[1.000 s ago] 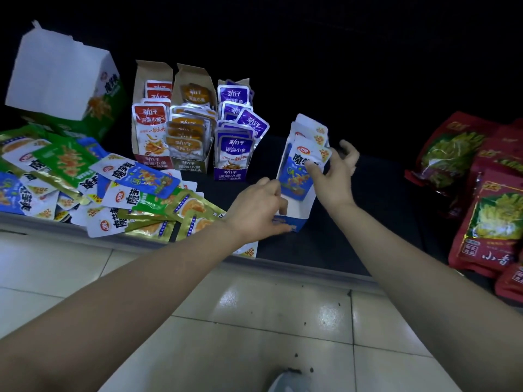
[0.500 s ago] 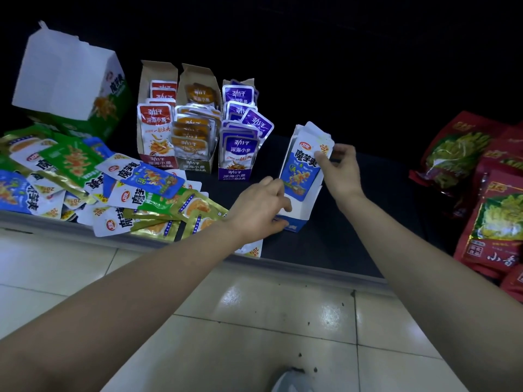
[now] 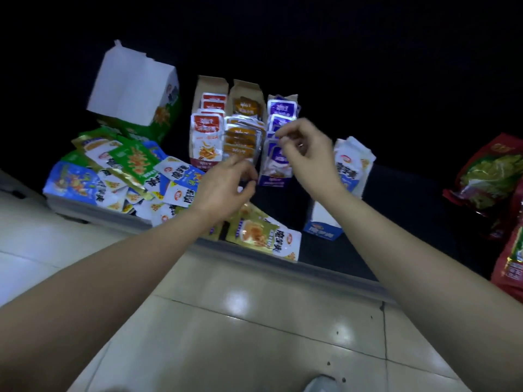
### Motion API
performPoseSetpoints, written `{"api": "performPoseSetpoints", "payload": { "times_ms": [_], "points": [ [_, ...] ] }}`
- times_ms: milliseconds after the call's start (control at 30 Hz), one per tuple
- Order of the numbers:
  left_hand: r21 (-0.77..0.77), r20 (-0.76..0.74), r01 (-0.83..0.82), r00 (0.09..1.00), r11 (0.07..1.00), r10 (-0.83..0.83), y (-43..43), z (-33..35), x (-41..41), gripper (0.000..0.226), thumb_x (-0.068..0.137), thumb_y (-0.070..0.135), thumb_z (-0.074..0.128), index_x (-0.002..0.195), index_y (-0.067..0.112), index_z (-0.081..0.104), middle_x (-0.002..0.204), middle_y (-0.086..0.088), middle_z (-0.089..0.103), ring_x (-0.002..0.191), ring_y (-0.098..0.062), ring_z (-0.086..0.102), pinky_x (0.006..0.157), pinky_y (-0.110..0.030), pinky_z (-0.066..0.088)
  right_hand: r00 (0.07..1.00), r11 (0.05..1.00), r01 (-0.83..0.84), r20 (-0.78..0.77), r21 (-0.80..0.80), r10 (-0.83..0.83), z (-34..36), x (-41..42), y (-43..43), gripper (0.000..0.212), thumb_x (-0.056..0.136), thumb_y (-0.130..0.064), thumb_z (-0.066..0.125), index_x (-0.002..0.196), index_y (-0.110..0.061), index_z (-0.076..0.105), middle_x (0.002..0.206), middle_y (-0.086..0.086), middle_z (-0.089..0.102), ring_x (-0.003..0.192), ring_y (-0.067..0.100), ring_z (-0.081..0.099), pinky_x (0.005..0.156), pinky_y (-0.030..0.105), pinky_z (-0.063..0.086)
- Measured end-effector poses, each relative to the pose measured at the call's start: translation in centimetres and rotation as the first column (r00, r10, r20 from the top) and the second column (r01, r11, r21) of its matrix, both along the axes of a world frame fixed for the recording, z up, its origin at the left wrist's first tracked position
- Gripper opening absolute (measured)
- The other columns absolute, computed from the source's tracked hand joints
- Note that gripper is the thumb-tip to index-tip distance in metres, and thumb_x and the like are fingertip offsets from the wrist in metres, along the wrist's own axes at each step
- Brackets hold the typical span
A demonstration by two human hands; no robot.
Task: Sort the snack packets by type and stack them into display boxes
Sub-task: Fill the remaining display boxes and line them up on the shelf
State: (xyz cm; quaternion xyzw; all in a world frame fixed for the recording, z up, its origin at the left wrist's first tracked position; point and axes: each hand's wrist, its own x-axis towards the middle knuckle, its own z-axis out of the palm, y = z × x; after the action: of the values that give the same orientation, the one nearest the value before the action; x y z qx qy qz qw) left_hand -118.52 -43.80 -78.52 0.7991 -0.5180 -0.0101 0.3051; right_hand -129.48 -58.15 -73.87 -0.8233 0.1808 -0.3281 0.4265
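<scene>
The right hand's fingers curl in, tips near the thumb, in front of the purple foil packets. The left hand curls likewise below the orange foil packets. Blur hides whether either pinches anything. Blue-and-white snack packets stand in the blue-and-white cardboard display box, right of both hands. Loose mixed packets lie heaped at left.
</scene>
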Motion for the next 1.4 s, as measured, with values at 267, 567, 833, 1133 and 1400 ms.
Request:
{"api": "performPoseSetpoints", "payload": {
  "times_ms": [267, 567, 833, 1133, 1400],
  "points": [
    [0.412, 0.143, -0.290, 0.957, 0.864, 0.253, 10.8, -2.1, 8.0, 0.036, 0.085, 0.036, 0.066, 0.118, 0.024, 0.067, 0.128, -0.008, 0.055, 0.124, -0.033, 0.040, 0.096, -0.041, 0.032, 0.595, 0.911, -0.340, -0.697, 0.234, 0.401, -6.7, 8.2, 7.6, 0.050, 0.101, -0.029, 0.050, 0.147, -0.017, 0.037, 0.144, 0.006, 0.045, 0.129, 0.024, 0.045, 0.096, 0.026, 0.037],
    [0.426, 0.116, -0.179, 0.983, 0.887, 0.143, 12.6, -3.7, 8.9, 0.037, 0.085, 0.036, 0.066, 0.121, 0.028, 0.064, 0.141, -0.006, 0.040, 0.130, -0.030, 0.029, 0.100, -0.041, 0.029, 0.719, 0.992, -0.099, -0.695, -0.076, 0.018, -10.9, 10.4, 8.6, 0.016, 0.090, -0.026, 0.067, 0.097, -0.015, 0.058, 0.114, 0.012, 0.051, 0.108, 0.030, 0.051, 0.094, 0.045, 0.045],
    [0.385, 0.138, -0.201, 0.978, 0.901, 0.159, 12.1, -4.1, 9.1, 0.031, 0.083, 0.036, 0.068, 0.112, 0.025, 0.067, 0.131, -0.008, 0.044, 0.123, -0.030, 0.034, 0.098, -0.040, 0.024, 0.805, 0.988, -0.064, -0.593, -0.141, -0.033, -10.0, 9.8, 6.8, 0.037, 0.089, -0.030, 0.069, 0.114, -0.005, 0.059, 0.113, 0.012, 0.052, 0.108, 0.033, 0.052, 0.097, 0.048, 0.041],
    [0.403, 0.093, -0.149, 0.988, 0.903, 0.121, 9.5, -2.6, 8.2, 0.046, 0.085, 0.047, 0.064, 0.124, 0.023, 0.061, 0.128, -0.007, 0.050, 0.124, -0.029, 0.035, 0.099, -0.037, 0.027, 0.813, 0.875, -0.024, -0.500, 0.484, 0.298, -5.7, 5.6, 3.9, 0.034, 0.098, -0.020, 0.059, 0.131, -0.012, 0.054, 0.114, 0.003, 0.064, 0.085, 0.014, 0.065, 0.070, 0.028, 0.053],
    [0.678, 0.128, -0.065, 0.991, 0.732, -0.030, 8.5, -3.0, 7.0, 0.073, 0.084, 0.058, 0.060, 0.147, 0.035, 0.032, 0.153, -0.006, 0.027, 0.139, -0.030, 0.023, 0.111, -0.045, 0.024, 0.576, 0.956, -0.019, -0.778, 0.293, 0.250, -8.1, 1.7, 3.7, 0.017, 0.090, -0.023, 0.069, 0.095, -0.015, 0.055, 0.103, 0.016, 0.061, 0.084, 0.030, 0.064, 0.078, 0.044, 0.054]
  ]
}}
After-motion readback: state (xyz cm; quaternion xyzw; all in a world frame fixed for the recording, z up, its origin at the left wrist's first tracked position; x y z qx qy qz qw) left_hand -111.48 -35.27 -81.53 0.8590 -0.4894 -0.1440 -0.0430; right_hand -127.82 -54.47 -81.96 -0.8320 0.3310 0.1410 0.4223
